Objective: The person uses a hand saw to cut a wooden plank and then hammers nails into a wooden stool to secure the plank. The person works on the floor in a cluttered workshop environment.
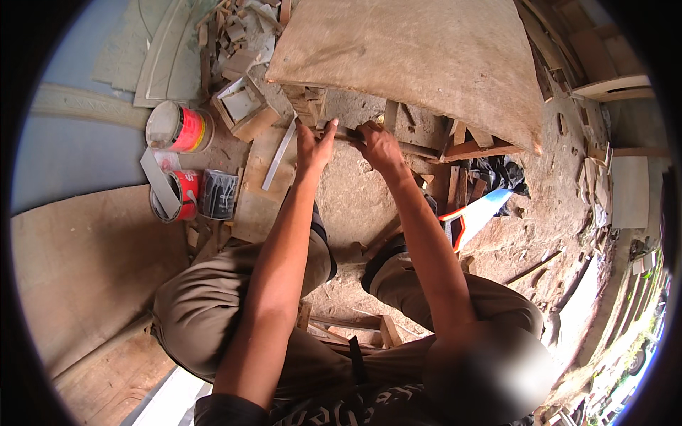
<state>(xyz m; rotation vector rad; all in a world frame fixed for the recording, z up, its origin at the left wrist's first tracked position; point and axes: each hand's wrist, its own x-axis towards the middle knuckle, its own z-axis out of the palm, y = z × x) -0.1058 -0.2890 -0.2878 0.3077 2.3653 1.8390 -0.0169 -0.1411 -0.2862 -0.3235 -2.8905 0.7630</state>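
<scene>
A narrow dark strip, seemingly wood point(347, 133), lies between my hands below the near edge of a plywood-topped workbench point(405, 50). My left hand point(314, 148) is closed around its left end, thumb on top. My right hand point(381, 149) grips it a little further right, fingers curled over it. To the right of that hand a dark length runs on under the bench; whether it is the same piece I cannot tell. A pale flat strip point(280, 155) leans beside my left hand. Near my right knee rests a handsaw point(472, 219) with an orange and black handle.
Paint cans point(219, 194) stand on the left, next to a leaning plywood sheet point(99, 263). Wood offcuts point(241, 64) are heaped at the back left. A black plastic bag point(497, 174) lies under the bench's right side. More scraps lie across the dirt floor point(526, 227).
</scene>
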